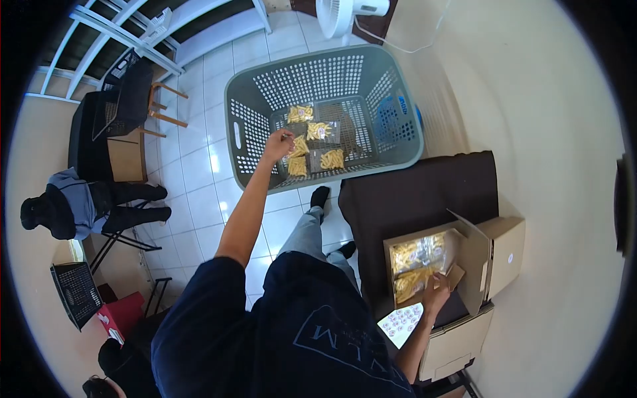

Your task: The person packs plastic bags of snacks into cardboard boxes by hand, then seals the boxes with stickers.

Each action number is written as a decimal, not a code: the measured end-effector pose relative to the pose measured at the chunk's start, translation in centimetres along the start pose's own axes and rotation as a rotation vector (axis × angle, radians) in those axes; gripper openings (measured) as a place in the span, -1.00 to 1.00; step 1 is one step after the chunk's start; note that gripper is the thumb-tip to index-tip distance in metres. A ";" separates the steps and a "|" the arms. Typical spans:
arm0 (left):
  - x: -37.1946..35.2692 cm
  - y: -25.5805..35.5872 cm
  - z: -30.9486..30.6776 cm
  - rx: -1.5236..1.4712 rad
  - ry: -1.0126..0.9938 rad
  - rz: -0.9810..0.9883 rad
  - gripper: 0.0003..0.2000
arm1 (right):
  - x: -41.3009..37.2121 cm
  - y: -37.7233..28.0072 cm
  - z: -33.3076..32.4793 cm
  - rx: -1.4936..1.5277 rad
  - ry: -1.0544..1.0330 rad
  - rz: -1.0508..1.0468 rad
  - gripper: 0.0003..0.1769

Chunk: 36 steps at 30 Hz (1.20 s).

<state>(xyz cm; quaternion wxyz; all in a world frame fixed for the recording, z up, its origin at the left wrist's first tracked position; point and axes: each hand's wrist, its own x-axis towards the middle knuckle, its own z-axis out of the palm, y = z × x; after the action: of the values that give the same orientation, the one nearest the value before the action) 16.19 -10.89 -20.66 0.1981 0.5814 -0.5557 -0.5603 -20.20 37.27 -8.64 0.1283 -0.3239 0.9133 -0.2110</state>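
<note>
My left hand reaches over the left side of a grey-green laundry basket, fingers curled together. A clear packet of yellow snack sticks shows just beside its fingertips; whether the fingers grip anything is hidden. Several similar packets lie on the basket's bottom, one of them near the right. On the right, my right hand has its fingers closed at the near edge of an open cardboard box. Inside that box are more yellow packets.
A dark cloth-covered table carries the box, beside a sheet of round printed labels and another carton. A white fan stands beyond the basket. At left are a person, a wooden stool and a dark crate.
</note>
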 end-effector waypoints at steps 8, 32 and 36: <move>12.1 -12.6 4.3 0.940 -0.497 -0.164 -0.64 | -3.9 -1.6 -1.2 -0.120 0.108 0.214 -0.78; 4.9 -1.0 5.3 -0.441 -0.306 -0.743 -0.83 | 3.2 -20.9 2.4 0.298 -0.005 0.256 -0.72; 1.4 7.4 5.5 -0.789 -0.467 -0.562 -0.78 | 9.3 -30.1 4.0 0.346 -0.097 -0.116 -0.58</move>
<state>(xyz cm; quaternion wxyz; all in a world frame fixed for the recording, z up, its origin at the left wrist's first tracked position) 7.85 -12.21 -16.54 0.1152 0.4488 -0.1552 -0.8725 -9.62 8.96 1.02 0.2135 -0.3591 0.8359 -0.3561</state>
